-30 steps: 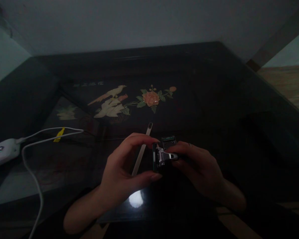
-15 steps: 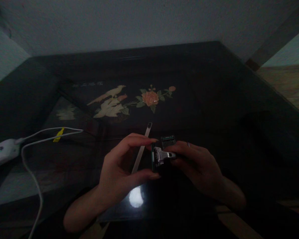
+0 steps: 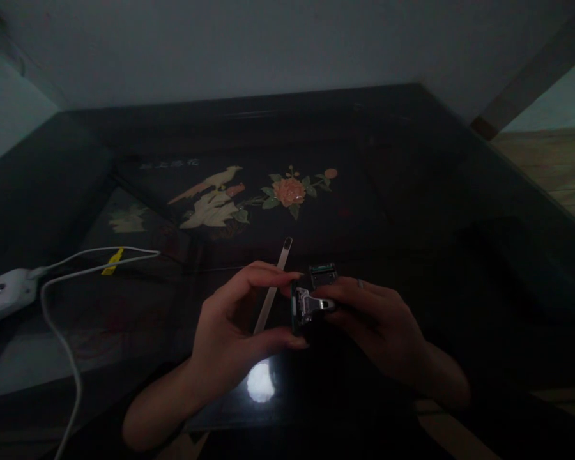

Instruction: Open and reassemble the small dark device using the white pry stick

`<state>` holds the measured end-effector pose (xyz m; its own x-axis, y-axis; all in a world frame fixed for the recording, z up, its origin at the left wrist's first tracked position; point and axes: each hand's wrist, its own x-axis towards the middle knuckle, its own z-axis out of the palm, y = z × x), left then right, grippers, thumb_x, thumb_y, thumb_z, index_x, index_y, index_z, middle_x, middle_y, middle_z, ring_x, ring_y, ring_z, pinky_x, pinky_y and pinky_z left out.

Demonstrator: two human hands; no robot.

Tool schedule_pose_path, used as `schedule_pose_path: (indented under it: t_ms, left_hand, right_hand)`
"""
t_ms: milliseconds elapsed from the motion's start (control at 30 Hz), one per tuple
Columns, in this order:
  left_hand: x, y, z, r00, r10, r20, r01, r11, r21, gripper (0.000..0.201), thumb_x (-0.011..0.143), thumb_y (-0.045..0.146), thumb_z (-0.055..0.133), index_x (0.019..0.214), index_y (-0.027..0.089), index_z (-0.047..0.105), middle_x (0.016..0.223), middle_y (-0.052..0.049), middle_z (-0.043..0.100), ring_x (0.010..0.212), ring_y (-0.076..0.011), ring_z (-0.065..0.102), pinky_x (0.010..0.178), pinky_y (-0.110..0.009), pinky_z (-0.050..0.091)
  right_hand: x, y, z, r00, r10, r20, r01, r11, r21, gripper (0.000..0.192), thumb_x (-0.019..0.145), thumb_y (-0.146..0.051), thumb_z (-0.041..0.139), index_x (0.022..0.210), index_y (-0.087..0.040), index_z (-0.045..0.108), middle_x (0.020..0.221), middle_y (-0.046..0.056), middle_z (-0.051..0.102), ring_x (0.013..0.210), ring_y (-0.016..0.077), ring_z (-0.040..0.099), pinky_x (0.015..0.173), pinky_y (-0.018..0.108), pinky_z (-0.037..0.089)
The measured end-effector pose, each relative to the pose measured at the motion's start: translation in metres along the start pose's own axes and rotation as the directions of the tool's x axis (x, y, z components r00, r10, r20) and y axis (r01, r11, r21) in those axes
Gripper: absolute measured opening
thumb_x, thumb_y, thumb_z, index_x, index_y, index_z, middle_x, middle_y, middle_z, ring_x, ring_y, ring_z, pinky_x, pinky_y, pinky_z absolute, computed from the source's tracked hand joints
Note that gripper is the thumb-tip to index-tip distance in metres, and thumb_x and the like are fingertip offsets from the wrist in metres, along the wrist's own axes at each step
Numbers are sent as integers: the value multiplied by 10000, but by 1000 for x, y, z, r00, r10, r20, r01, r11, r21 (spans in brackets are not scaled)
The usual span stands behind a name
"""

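Note:
My left hand (image 3: 239, 326) pinches a dark razor cartridge (image 3: 295, 306) at its two ends, between thumb and fingertips. Joined to the cartridge, or pressed against it, is the shiny metal neck of a razor (image 3: 316, 303). My right hand (image 3: 388, 313) is closed around the razor's handle, which its fingers mostly hide. Just beyond the right fingertips is a small dark rectangular piece with a greenish edge (image 3: 323, 273), like another cartridge; whether it touches the hand I cannot tell. A pale flat strip (image 3: 282, 259) lies on the table, partly behind my left hand.
The dark glossy table (image 3: 388, 153) carries an inlaid bird and flower picture (image 3: 290, 191). At left lies a white power strip (image 3: 4, 294) with a white cable (image 3: 71, 351) and yellow tag (image 3: 112, 261). A bright light reflection shows near the front edge. A wall stands behind.
The razor has tilted or shifted very slightly between my hands. Both hands keep nearly the same place and grip.

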<state>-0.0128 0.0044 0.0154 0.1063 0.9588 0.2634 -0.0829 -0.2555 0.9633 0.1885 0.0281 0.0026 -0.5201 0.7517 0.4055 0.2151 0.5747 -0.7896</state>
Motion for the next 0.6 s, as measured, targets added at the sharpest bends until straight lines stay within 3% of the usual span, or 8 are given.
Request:
schedule_pose_path:
  t_ms: [600]
  left_hand:
    - [1,-4,-4,1000,-3,17,3,1000,12,436,578,197,886,982,250,732,897,-22,715,872,-166,649,798,-234,509]
  right_hand:
    - [-2,3,-1,999,-17,44,18,1000,-23,185,971,-260,484,1076,-192,620,841,38,702,723,132,671,630,210,532]
